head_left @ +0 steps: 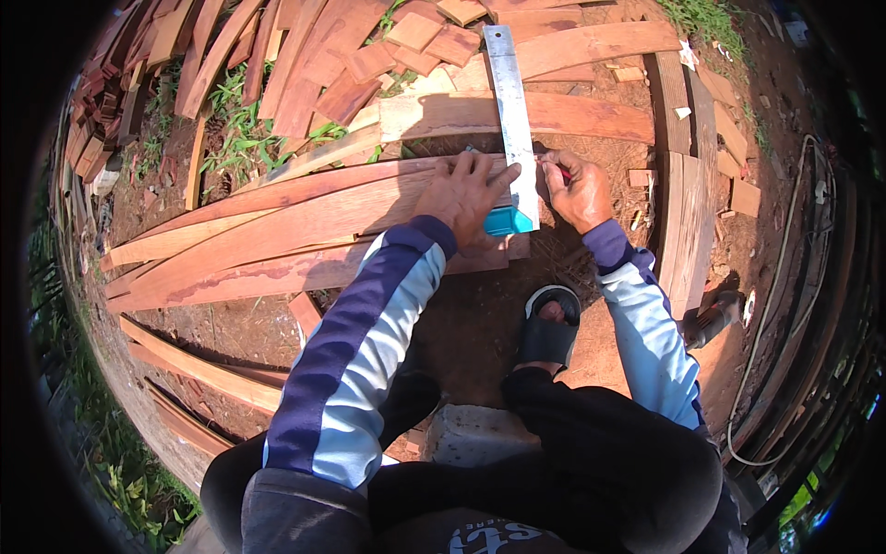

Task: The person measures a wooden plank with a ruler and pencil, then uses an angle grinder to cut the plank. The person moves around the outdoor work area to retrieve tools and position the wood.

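A try square with a metal blade (510, 111) and a teal stock (506, 221) lies across the end of a reddish wooden plank (305, 242). My left hand (464, 196) grips the plank end and the square together, its thumb against the blade and its fingers curled over the wood. Just right of the blade, my right hand (583, 194) is closed in a pinch on a slim red pencil (565, 173), its tip close to the blade's edge. More planks lie stacked under and beside this one, fanning out to the left.
Offcut blocks (415, 32) and loose boards (591, 48) cover the ground beyond. Thick timbers (685, 222) stand to the right, with a looped pale cable (796, 203) farther out. A concrete block (480, 434) sits between my legs, near my sandal (551, 323).
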`<state>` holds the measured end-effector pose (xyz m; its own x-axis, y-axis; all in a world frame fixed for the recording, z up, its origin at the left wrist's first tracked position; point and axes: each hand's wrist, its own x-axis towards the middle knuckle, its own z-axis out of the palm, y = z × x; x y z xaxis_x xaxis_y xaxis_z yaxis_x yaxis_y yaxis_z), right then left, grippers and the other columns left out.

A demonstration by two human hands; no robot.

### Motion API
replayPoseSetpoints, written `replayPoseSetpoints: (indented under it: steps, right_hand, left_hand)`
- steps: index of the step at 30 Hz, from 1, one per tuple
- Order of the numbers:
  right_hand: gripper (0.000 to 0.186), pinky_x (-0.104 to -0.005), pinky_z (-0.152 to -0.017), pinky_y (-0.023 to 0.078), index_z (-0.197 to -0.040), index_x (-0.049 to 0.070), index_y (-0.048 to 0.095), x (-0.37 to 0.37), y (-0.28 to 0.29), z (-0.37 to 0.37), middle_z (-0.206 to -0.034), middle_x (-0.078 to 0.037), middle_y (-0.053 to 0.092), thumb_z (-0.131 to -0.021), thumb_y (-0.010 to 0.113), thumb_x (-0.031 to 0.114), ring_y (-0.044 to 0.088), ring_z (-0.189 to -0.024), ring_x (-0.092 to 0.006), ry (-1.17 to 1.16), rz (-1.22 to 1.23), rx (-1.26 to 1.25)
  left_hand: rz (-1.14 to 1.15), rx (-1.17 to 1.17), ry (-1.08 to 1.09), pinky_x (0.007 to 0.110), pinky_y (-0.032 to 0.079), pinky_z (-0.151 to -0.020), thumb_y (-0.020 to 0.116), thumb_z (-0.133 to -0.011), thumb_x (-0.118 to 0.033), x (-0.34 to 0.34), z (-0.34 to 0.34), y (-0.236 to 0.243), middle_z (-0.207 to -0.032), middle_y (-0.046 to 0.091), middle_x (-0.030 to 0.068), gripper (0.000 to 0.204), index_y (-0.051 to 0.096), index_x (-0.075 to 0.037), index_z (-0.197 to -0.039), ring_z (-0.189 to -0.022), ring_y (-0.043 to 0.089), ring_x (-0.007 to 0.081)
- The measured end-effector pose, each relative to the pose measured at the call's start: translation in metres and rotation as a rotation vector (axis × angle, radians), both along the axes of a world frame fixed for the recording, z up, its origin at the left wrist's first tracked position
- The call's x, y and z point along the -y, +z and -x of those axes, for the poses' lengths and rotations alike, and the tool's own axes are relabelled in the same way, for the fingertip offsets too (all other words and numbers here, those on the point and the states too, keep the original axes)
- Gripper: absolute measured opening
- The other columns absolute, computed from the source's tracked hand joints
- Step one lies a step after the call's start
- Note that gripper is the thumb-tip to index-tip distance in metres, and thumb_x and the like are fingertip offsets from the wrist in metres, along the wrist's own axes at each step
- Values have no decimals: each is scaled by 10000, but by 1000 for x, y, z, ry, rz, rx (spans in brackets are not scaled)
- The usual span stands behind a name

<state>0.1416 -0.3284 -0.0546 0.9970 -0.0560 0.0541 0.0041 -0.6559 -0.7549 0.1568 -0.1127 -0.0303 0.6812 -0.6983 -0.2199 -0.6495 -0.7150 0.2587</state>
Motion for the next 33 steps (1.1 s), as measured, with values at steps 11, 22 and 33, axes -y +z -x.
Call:
replayPoseSetpoints:
  steps: [11, 22, 33]
  right_hand:
    - [88, -434, -600, 513, -907, 102, 696, -1, -4, -5, -691, -158, 656, -847, 660, 155, 662, -668, -366, 29, 29, 41]
    - [50, -454, -586, 502, -824, 104, 666, -5, 15, -3, -662, -142, 653, -840, 635, 139, 647, -634, -373, 107, 121, -22]
    - [88, -297, -655, 531, -909, -34, 673, 7, 5, 20, -789, -128, 712, -884, 641, 45, 685, -739, -153, 11, -14, -25]
  left_hand:
    - [-4, -16, 14, 519, 433, -962, 857, -607, -474, 0, 1, 1, -1314, 464, 152, 1048, 348, -208, -1484, -1260, 430, 342]
    - [-44, 3, 12, 511, 442, -954, 842, -616, -495, 2, 0, 3, -1308, 476, 140, 1037, 352, -203, -1482, -1250, 437, 332]
    - [14, 27, 8, 517, 434, -962, 865, -603, -480, 0, -1, -6, -1322, 481, 125, 1048, 360, -202, -1477, -1267, 430, 334]
